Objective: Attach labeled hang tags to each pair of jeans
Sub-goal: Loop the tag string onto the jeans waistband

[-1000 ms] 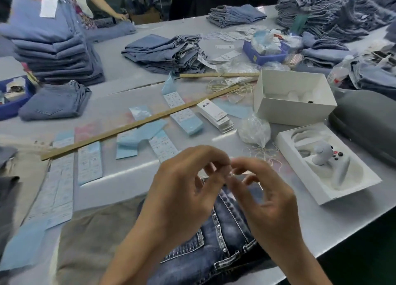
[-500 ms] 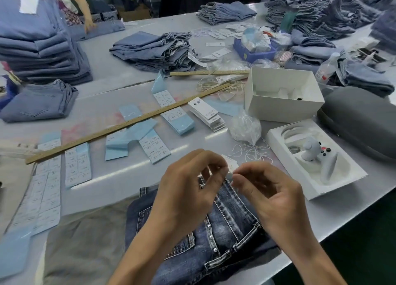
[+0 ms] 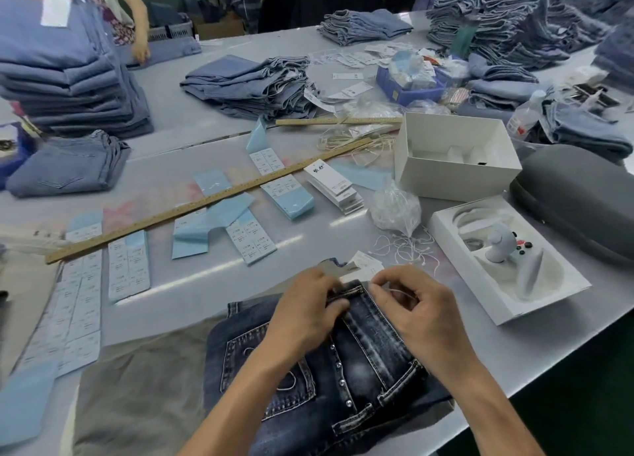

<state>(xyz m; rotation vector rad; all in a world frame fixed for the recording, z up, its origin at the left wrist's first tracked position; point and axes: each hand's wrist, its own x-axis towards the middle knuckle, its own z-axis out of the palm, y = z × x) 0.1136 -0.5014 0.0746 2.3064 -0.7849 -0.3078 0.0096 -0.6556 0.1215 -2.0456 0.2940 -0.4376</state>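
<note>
At the waistband of the dark jeans (image 3: pixel 346 370), your left hand (image 3: pixel 305 315) pinches denim while your right hand (image 3: pixel 411 304) pinches the string of the hang tag (image 3: pixel 365 262); thread it through next.

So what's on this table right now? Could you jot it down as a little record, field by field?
Place: grey table in a clothing workshop
In work: dark jeans, folded, at the near edge
Left hand: grips the waistband
Right hand: pinches a thin white string at the waistband
Tag: white hang tag lying just past the waistband
Supplies: stack of tags, loose strings, label sheets, long wooden ruler
Also there: folded light jeans, open white box
</note>
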